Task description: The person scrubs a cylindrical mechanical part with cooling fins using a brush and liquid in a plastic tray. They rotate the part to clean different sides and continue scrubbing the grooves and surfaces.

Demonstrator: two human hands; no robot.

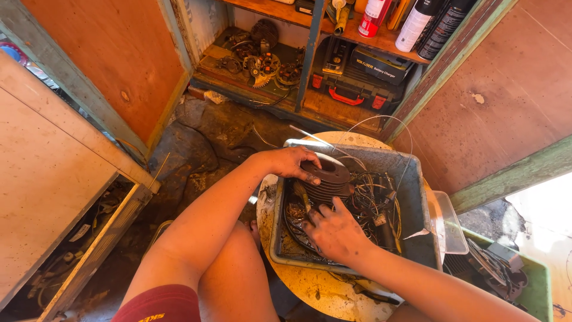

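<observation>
A grey plastic bin [417, 203] rests on a round wooden stool top [322, 292] in front of me. Inside lie tangled wires [375, 197] and a dark finned metal cylinder [329, 179]. My left hand [289, 162] grips the cylinder's top rim from the left. My right hand [333, 229] presses against its lower finned side, fingers spread into the bin's greasy contents. Both hands are dirty with oil. My bare knee shows below the stool.
An open wooden cabinet behind holds rusty engine parts [262, 56], a black case with red latches [357, 83] and spray cans [426, 24]. A clear plastic tub [447, 220] and a green crate [530, 280] sit at right. An open drawer [77, 250] of parts is at left.
</observation>
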